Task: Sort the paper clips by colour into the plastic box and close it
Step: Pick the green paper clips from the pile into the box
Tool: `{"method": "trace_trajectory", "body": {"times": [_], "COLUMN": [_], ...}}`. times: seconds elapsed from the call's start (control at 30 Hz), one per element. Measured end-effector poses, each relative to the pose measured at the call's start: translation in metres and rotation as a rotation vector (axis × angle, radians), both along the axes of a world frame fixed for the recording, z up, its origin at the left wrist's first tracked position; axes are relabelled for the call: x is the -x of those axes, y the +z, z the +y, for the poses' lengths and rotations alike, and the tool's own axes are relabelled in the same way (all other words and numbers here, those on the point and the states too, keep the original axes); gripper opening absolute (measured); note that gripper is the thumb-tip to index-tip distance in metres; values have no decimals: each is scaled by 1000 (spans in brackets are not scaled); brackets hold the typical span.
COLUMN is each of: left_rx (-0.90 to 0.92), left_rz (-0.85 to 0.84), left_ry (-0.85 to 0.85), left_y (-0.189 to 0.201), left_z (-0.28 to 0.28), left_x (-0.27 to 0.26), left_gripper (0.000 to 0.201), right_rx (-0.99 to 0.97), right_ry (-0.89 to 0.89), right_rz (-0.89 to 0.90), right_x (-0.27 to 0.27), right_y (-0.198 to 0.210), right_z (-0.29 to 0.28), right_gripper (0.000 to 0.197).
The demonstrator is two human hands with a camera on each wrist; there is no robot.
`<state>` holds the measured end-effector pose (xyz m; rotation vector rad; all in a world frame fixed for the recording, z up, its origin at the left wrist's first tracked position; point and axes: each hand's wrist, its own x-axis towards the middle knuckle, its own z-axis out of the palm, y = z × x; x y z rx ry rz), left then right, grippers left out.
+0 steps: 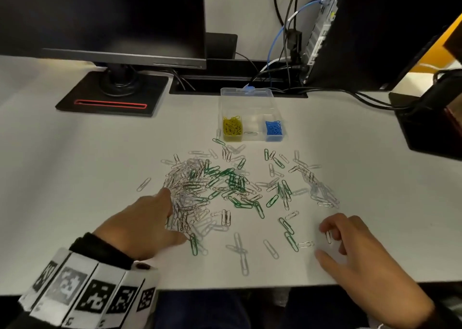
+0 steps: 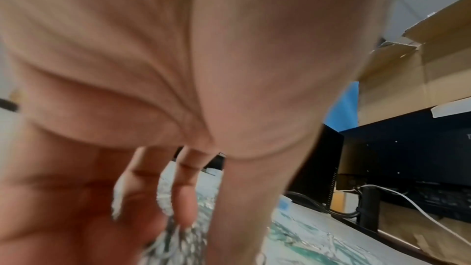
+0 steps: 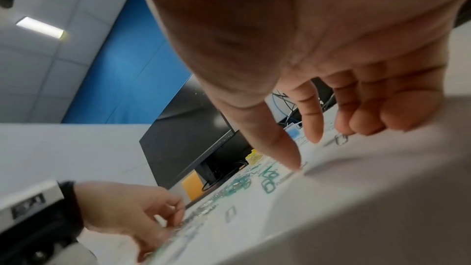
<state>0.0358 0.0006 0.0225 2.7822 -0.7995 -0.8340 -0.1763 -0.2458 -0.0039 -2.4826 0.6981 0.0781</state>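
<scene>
The clear plastic box (image 1: 250, 96) stands open at the back of the desk. It holds yellow clips (image 1: 232, 128) on the left, one silver clip (image 1: 250, 133) in the middle and blue clips (image 1: 274, 128) on the right. A heap of silver clips (image 1: 185, 181) and green clips (image 1: 231, 181) covers the desk before it. My left hand (image 1: 175, 216) digs into the silver heap, its fingers (image 2: 183, 205) curled round a bunch of silver clips (image 2: 178, 245). My right hand (image 1: 322, 240) hovers at the front right, fingers loosely curled, thumb apart, a fingertip touching one silver clip (image 1: 328, 237).
A monitor on a black base (image 1: 110, 96) stands at the back left. A computer case (image 1: 350, 33) with cables (image 1: 280, 61) is at the back right, and a black block (image 1: 430, 121) at the right edge. The desk's front edge (image 1: 250, 287) runs just below my hands.
</scene>
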Motion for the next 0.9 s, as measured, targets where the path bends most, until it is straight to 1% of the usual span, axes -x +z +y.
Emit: {"method": "trace_trajectory", "body": {"times": [0.07, 0.13, 0.17, 0.2, 0.23, 0.27, 0.3, 0.33, 0.37, 0.4, 0.47, 0.57, 0.67, 0.8, 0.9], "left_rx": [127, 263, 336, 386, 398, 356, 254, 142, 58, 15, -3, 47, 78, 104, 132], "left_rz": [17, 31, -1, -67, -149, -227, -260, -247, -208, -163, -108, -149, -157, -94, -142], "left_ry": [17, 45, 66, 90, 114, 124, 102, 59, 16, -11, -28, 10, 9, -22, -42], "left_y": [-4, -4, -1, 0, 0, -3, -7, -11, -17, -23, -31, -41, -46, -38, -26], "left_z": [-7, -10, -10, -7, -3, 1, 5, 7, 7, 4, -8, -35, -61, -98, -104], "left_x": [-3, -7, -7, -8, -9, -9, -9, -7, -6, -4, 1, 7, 14, 21, 10], "left_gripper": [34, 26, 23, 20, 23, 41, 71, 96, 108, 111, 110, 111, 105, 93, 88], "right_rx": [-15, -34, -37, -33, -20, -8, -1, 9, 26, 40, 44, 40, 10, -64, -65], "right_ry": [0, -36, -58, -67, -55, -27, 7, 40, 69, 93, 108, 97, 89, 66, 60], "right_rz": [-52, -118, -148, -164, -149, -110, -56, 4, 62, 112, 172, 217, 232, 196, 162], "right_x": [-2, -4, -4, -6, -8, -10, -13, -16, -20, -24, -31, -38, -43, -47, -51], "right_y": [-3, -3, -2, 0, 2, 4, 5, 5, 4, 4, 3, 2, 1, 8, 18], "right_z": [-2, -3, -4, -5, -6, -7, -8, -9, -9, -10, -9, -8, -7, -13, -20], "right_gripper": [29, 27, 28, 33, 44, 56, 69, 79, 85, 89, 90, 89, 87, 83, 81]}}
